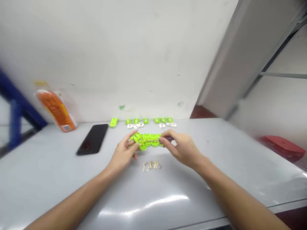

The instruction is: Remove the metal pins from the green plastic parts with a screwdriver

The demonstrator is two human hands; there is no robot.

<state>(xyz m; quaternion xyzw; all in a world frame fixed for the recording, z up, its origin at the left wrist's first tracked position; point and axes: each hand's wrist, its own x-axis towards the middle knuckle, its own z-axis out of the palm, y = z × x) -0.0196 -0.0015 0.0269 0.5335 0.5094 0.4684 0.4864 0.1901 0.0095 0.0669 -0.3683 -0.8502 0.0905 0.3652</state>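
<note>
My left hand (123,151) is closed on a bright green plastic casing (137,137), tilted up between thumb and fingers. In my right hand (183,145) is a screwdriver-like tool (169,138) with a dark handle. Its thin shaft points left, and the tip reaches the casing; fine detail there is blurred. Behind the shaft lies a row of similar open green casings (154,140), partly covered by both hands. Several thin, pale metal strips (152,165) lie loose on the table in front of the hands.
Small green parts (136,121) and white parts (136,126) line the table's back edge by the wall. A closed green piece (114,122), a black phone (93,139) and an orange bottle (56,108) stand or lie to the left. A red stool (283,147) is beyond the right edge.
</note>
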